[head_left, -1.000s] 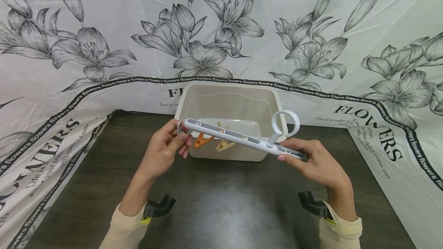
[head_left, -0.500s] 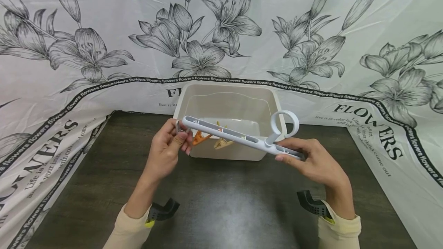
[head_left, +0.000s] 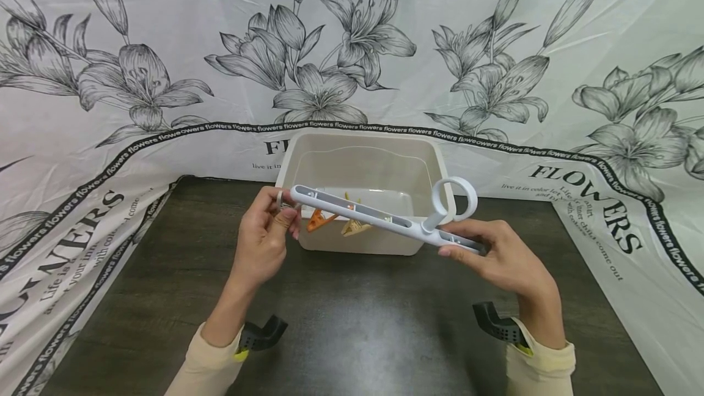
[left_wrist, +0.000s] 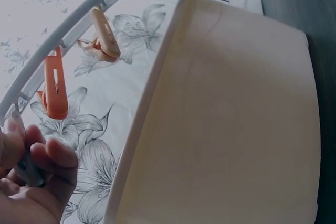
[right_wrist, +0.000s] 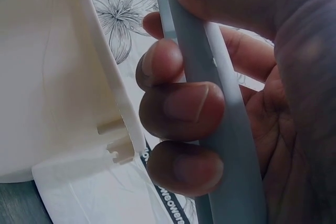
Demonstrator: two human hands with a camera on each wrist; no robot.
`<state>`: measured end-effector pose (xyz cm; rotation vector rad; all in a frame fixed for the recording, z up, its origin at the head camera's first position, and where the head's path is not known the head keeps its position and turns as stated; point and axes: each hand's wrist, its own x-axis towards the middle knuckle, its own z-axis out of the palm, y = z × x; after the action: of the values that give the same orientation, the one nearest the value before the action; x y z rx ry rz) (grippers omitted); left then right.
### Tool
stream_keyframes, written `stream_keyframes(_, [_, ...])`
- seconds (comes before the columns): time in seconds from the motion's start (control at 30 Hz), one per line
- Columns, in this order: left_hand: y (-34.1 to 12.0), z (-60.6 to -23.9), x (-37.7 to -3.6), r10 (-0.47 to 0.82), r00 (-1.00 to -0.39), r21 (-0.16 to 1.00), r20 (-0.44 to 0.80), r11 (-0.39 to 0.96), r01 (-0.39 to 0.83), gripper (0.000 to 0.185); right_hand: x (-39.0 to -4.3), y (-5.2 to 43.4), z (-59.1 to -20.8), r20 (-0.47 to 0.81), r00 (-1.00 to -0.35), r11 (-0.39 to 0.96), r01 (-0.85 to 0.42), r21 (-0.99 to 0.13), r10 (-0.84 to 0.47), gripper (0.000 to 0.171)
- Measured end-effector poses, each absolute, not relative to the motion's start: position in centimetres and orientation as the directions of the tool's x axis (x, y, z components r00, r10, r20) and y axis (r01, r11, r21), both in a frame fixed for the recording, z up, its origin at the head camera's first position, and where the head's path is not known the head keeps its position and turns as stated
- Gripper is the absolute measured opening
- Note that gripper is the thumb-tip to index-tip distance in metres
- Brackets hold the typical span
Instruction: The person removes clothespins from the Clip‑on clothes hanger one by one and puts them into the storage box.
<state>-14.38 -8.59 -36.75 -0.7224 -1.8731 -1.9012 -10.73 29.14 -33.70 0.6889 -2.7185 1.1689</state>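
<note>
A white peg hanger bar [head_left: 374,217] with a ring hook [head_left: 454,196] hangs slanted over the front rim of a beige plastic bin [head_left: 357,167]. My right hand [head_left: 503,258] grips the bar's right end; the right wrist view shows the fingers [right_wrist: 184,108] curled round the bar [right_wrist: 226,145]. At the bar's left end my left hand [head_left: 264,243] pinches a small grey peg [head_left: 282,200], seen between the fingers [left_wrist: 50,156] in the left wrist view. An orange peg [head_left: 320,220] [left_wrist: 54,87] and a beige peg [head_left: 355,227] [left_wrist: 104,35] dangle from the bar [left_wrist: 68,35].
The bin [left_wrist: 226,129] [right_wrist: 52,77] stands at the back of a dark wooden table [head_left: 352,329], against a white cloth printed with grey flowers [head_left: 330,47] that drapes the back and both sides. Black wrist mounts [head_left: 258,332] [head_left: 497,326] sit near the front edge.
My left hand's fingers have shifted slightly on the grey peg at the bar's left end. The bar and my right hand have barely moved.
</note>
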Motion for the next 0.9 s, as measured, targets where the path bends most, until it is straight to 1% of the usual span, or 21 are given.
stream_keyframes(0.1, [-8.41, -36.78, -14.42, 0.055, -0.781, 0.783, 0.622, -0.029, 0.621, 0.008, -10.72, 29.21, -33.65, 0.261, -0.896, 0.607, -0.437, -0.664, -0.359, 0.029])
stream_keyframes(0.2, [-8.35, -36.81, -14.45, 0.053, -0.784, 0.786, 0.619, -0.058, 0.616, 0.008, -10.73, 29.26, -33.62, 0.255, -0.898, 0.608, -0.432, -0.666, -0.358, 0.028])
stream_keyframes(0.53, [-8.50, -36.57, -14.49, 0.148, -0.830, 0.832, 0.538, -0.246, 0.496, 0.019, -10.74, 29.38, -33.42, 0.238, -0.904, 0.617, -0.418, -0.667, -0.356, 0.028])
stream_keyframes(0.6, [-8.48, -36.57, -14.48, 0.144, -0.831, 0.834, 0.537, -0.242, 0.496, 0.018, -10.72, 29.40, -33.39, 0.230, -0.907, 0.621, -0.412, -0.667, -0.354, 0.027])
stream_keyframes(0.8, [-8.48, -36.73, -14.51, 0.069, -0.813, 0.813, 0.578, -0.135, 0.566, 0.012, -10.63, 29.50, -33.27, 0.199, -0.917, 0.637, -0.386, -0.668, -0.347, 0.025])
stream_keyframes(0.9, [-8.52, -36.74, -14.51, 0.060, -0.806, 0.805, 0.588, -0.131, 0.578, 0.011, -10.58, 29.56, -33.21, 0.194, -0.917, 0.636, -0.383, -0.670, -0.348, 0.024])
